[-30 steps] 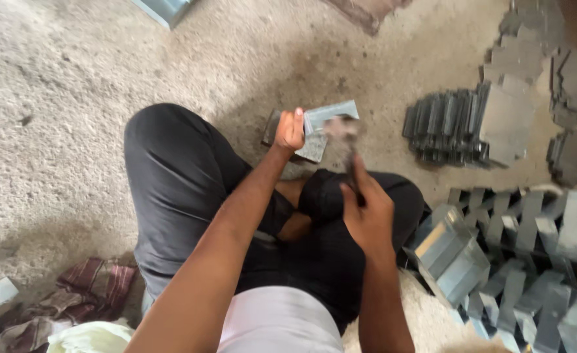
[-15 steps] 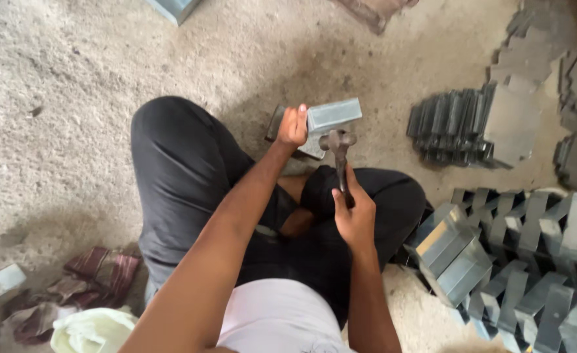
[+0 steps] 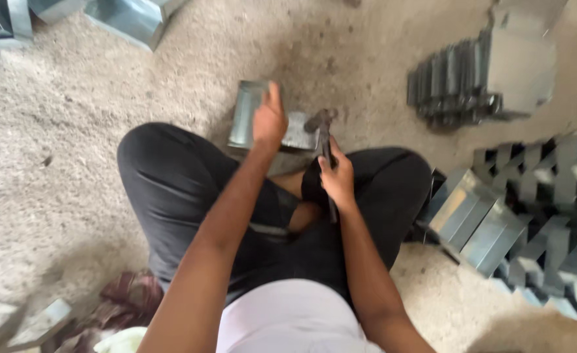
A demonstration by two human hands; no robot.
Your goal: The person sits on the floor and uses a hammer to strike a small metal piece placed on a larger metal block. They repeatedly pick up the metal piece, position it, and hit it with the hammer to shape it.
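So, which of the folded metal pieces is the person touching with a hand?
The folded metal piece on the floor just ahead of the knees: the left hand presses on it. The stacked pieces and interlocked pieces at the right lie untouched.

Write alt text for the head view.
A seated person's left hand presses a folded sheet-metal piece to the gritty floor while the right hand holds a hammer on it. Stacks of similar metal pieces lie to the right.

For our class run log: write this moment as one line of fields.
left hand: pressing folded metal piece on floor | right hand: gripping hammer, head at piece's edge | posture: seated cross-legged
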